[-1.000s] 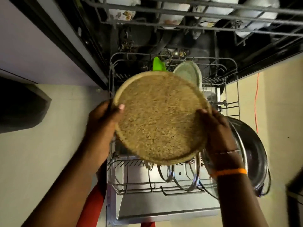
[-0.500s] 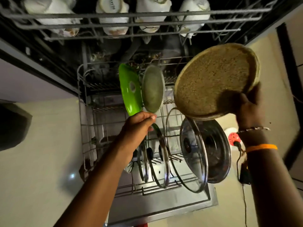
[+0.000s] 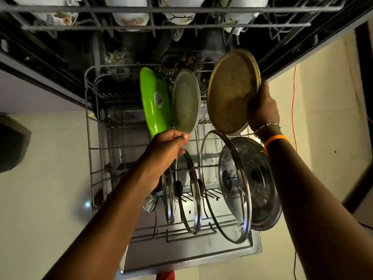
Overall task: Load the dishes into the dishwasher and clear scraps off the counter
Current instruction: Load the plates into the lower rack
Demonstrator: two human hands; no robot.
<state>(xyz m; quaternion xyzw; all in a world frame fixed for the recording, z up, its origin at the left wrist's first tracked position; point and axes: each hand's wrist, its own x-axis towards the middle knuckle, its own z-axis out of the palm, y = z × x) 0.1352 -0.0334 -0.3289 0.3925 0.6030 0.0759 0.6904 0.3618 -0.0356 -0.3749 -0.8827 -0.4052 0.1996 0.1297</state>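
Lower rack (image 3: 89, 138) holds lids (image 3: 235, 184); right hand (image 3: 262, 110) grips speckled plate (image 3: 230, 91); left hand (image 3: 167, 146) pinches grey plate (image 3: 185, 102).

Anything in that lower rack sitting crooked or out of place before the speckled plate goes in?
The green dish tilts against the grey plate, which the left hand touches at its lower edge. The steel lid overhangs the rack's right side.

A home kitchen: an open dishwasher (image 3: 201, 257) fills mid-frame, its lower rack (image 3: 88, 138) holding pot lids (image 3: 234, 184) (glass and steel), patterned cups (image 3: 129, 18) racked along the top.
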